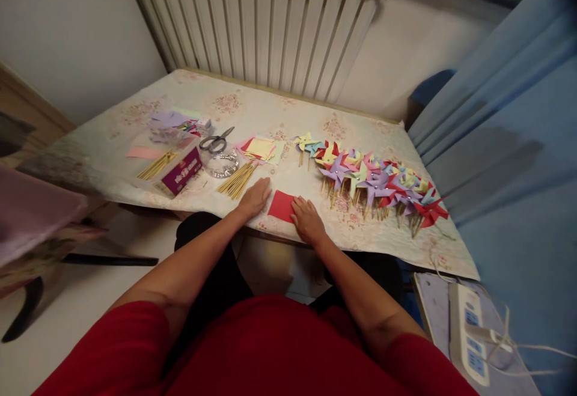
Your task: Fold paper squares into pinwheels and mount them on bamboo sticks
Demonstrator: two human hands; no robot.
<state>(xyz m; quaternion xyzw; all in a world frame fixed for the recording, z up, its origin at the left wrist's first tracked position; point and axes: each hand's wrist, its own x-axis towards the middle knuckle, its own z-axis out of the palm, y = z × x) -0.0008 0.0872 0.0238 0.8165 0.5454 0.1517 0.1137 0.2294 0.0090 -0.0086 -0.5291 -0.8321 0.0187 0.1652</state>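
A red paper square (281, 205) lies near the table's front edge. My left hand (255, 198) rests flat on the table, its fingertips touching the square's left edge. My right hand (307, 220) presses flat on the square's right side. Both hands have fingers extended and grip nothing. Just left of my left hand lies a bundle of wooden sticks (237, 181). A stack of coloured paper squares (261, 148) sits behind the red square.
A long row of finished paper pinwheels (374, 184) fills the table's right side. Scissors (217, 140), a clear tub of pins (222, 164), a purple box (182, 170) and more sticks (156, 165) lie at left. A power strip (467, 332) sits lower right.
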